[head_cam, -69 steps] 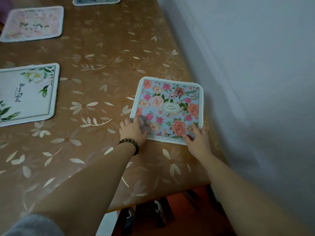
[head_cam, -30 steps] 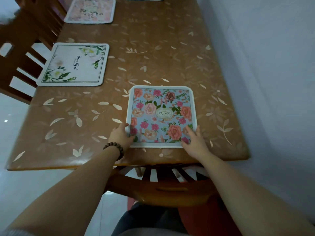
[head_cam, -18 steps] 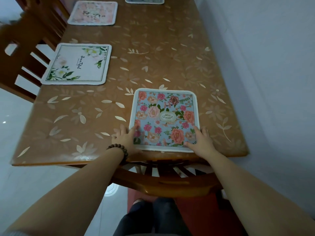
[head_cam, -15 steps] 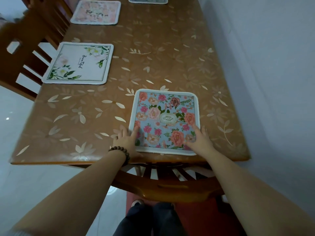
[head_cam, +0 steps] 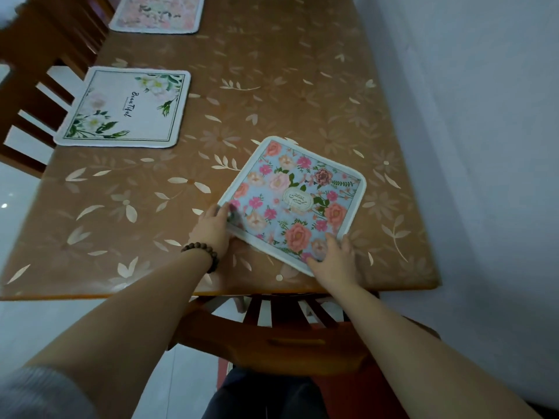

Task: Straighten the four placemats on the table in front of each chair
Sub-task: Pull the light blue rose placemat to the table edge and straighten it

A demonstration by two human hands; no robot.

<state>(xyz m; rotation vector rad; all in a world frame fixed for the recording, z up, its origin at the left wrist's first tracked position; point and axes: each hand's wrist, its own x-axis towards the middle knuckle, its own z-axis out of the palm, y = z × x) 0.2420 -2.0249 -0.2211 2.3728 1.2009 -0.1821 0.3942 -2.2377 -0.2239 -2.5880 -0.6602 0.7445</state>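
Both hands rest on the tilted blue floral placemat (head_cam: 295, 201) on the table (head_cam: 272, 86): left hand (head_cam: 211, 228) and right hand (head_cam: 334, 258) with fingers spread flat.

Near-edge placemat (head_cam: 298, 204): pale blue, pink and coral roses, white border. Left-edge placemat (head_cam: 127, 108): white, green leaves. Far placemat (head_cam: 157, 13): pink. Tablecloth (head_cam: 272, 86): brown, cream leaf print.

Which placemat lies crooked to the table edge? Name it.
The blue floral placemat, nearest the person, with the left hand and right hand on its near corners. It sits turned like a diamond; the white placemat and pink placemat lie square.
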